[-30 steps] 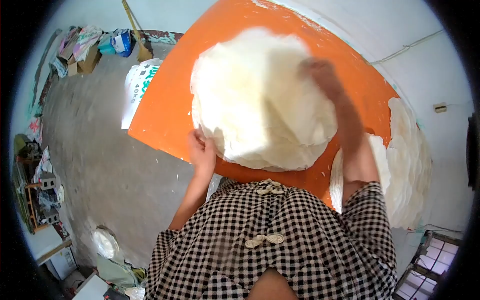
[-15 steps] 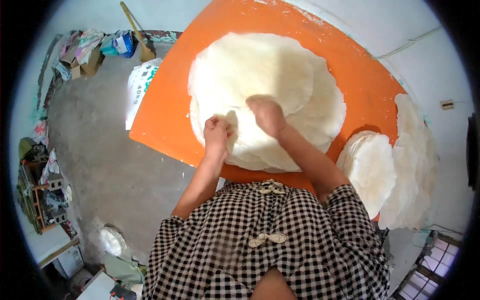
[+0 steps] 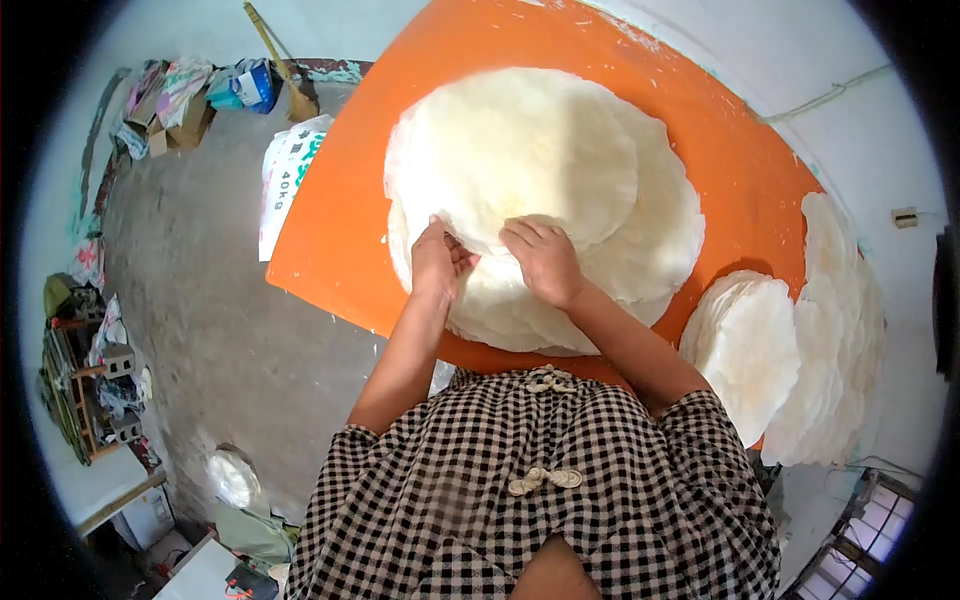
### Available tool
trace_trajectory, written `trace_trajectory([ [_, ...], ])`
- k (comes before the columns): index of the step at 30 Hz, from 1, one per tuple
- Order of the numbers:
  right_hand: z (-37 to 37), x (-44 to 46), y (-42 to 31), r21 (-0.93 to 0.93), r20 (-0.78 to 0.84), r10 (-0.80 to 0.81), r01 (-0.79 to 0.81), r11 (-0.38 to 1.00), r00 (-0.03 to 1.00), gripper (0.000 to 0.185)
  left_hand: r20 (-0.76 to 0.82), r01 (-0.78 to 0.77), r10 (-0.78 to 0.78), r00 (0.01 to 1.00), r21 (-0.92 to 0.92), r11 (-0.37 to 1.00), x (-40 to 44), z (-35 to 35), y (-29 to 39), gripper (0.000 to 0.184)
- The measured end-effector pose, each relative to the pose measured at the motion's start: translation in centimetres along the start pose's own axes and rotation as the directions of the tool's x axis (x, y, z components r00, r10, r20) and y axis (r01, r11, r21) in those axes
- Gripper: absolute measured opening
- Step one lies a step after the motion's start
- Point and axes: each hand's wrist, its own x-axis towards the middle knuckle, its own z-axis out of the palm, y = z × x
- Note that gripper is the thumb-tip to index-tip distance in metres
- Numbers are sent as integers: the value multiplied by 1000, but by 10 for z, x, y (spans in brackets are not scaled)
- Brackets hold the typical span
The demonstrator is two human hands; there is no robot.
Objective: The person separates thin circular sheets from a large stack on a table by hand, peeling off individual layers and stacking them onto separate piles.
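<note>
A broad stack of thin, round, cream-coloured flatbread sheets (image 3: 665, 220) lies on an orange table. The uppermost sheet (image 3: 515, 140) is nearly round, and its near edge runs beneath both hands. At that edge on the left, my left hand (image 3: 438, 264) has its thumb against the sheet and its fingers curled below, pinching the rim. My right hand (image 3: 545, 262) rests a short way to the right, its fingers laid over the sheet near the same edge. Its thumb is not clearly visible.
Smaller flatbread piles (image 3: 745, 350) stand at the right, with long overlapping sheets (image 3: 825, 340) beside them against the wall. A white sack (image 3: 288, 180) leans by the left side of the orange table (image 3: 345, 215). A broom (image 3: 290, 90) and boxes (image 3: 185, 128) are at the far left.
My right hand has come down from a blurred position above the stack onto the top sheet's near edge. My left hand has opened slightly and shifted up to that edge.
</note>
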Motion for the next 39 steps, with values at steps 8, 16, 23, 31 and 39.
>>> trace_trajectory([
  [8,-18,18,-29,-66,8,148,-147,987,989,21,42,-116,111,993,142,983,11,21,2,23],
  [16,-89,83,103,-449,38,327,-276,850,944,18,276,-112,17,961,334,936,-6,20,-10,29],
  [23,-183,66,66,-506,-206,-67,-47,861,976,11,371,111,-191,909,229,967,-12,21,-71,24],
  [31,-48,-88,61,-315,101,253,-211,926,962,21,320,271,-311,895,164,949,-4,43,-82,25],
  [39,-43,-98,55,-234,-1,247,-240,942,969,29,275,300,-331,903,150,942,10,57,-78,20],
])
